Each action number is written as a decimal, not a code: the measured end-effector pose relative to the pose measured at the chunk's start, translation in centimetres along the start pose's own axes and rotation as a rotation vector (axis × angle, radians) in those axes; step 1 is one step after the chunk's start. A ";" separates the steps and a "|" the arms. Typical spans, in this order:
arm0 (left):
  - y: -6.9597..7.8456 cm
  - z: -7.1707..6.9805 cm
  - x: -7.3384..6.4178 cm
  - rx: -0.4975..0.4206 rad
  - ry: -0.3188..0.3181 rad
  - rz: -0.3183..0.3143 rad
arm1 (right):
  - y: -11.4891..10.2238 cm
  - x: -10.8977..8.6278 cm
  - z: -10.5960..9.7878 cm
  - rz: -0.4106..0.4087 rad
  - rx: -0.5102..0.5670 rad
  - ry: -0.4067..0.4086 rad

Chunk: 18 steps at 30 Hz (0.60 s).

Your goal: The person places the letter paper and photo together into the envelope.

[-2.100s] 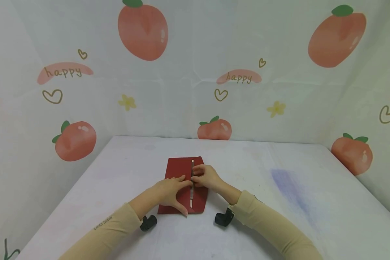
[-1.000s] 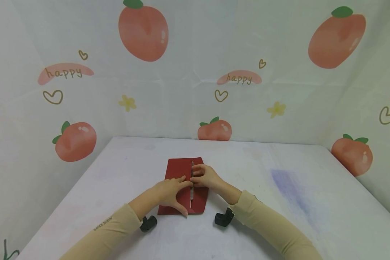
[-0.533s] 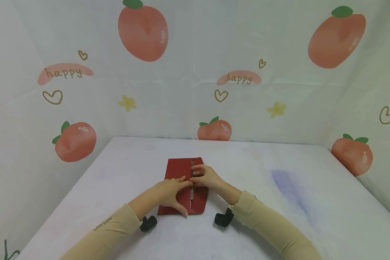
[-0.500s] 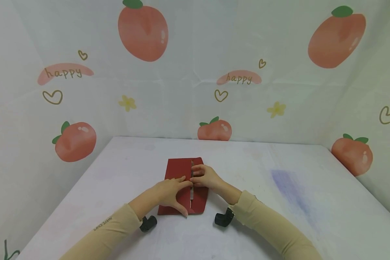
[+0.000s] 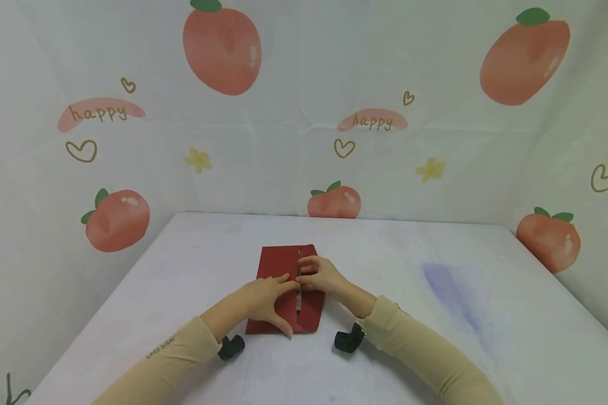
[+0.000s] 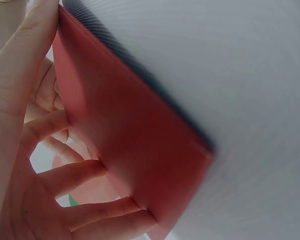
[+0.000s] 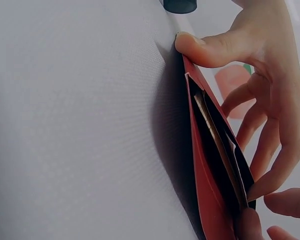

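A red envelope [image 5: 278,259] lies on the table, its slit running lengthwise and its flap spread to the right. A narrow grey paper edge [image 5: 299,302] shows along the slit. My left hand [image 5: 264,298] rests on the envelope with fingers spread, thumb at its near edge. In the left wrist view those fingertips meet one long edge of the red panel [image 6: 125,135]. My right hand [image 5: 325,279] has curled fingers over the flap and pinches the paper at the slit. In the right wrist view the opening gapes, and a tan paper edge [image 7: 217,137] sits inside.
A white table [image 5: 395,337] spreads around the envelope, with a bluish-purple smudge [image 5: 451,298] on the right. Black wrist cameras hang under both wrists, the left one [image 5: 231,348] and the right one [image 5: 349,339]. Behind stands a white fruit-printed curtain [image 5: 294,129].
The paper has sunk deeper into the envelope: its strip along the slit is narrower and its near end has slipped under the red edge. Both hands have stayed almost in place.
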<state>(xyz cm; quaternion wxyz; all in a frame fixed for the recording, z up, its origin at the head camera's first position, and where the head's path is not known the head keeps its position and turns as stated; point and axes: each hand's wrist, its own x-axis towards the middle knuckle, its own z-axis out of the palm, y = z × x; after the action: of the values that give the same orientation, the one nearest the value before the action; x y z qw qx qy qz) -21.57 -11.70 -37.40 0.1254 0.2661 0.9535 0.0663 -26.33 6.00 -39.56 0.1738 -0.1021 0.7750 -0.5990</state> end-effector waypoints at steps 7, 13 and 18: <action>-0.1 0.0 0.0 -0.004 -0.001 0.003 | 0.0 -0.1 0.0 -0.002 -0.010 0.007; -0.1 0.0 0.0 0.003 -0.003 0.002 | -0.1 -0.1 0.0 -0.005 -0.010 0.004; 0.0 0.0 0.0 0.006 -0.004 0.006 | -0.2 -0.1 -0.1 0.007 -0.037 -0.001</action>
<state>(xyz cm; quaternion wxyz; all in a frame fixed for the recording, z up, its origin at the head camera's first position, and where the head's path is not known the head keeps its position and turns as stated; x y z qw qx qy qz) -21.57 -11.75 -37.38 0.1263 0.2695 0.9526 0.0631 -26.26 6.11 -39.30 0.1744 -0.1026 0.7862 -0.5839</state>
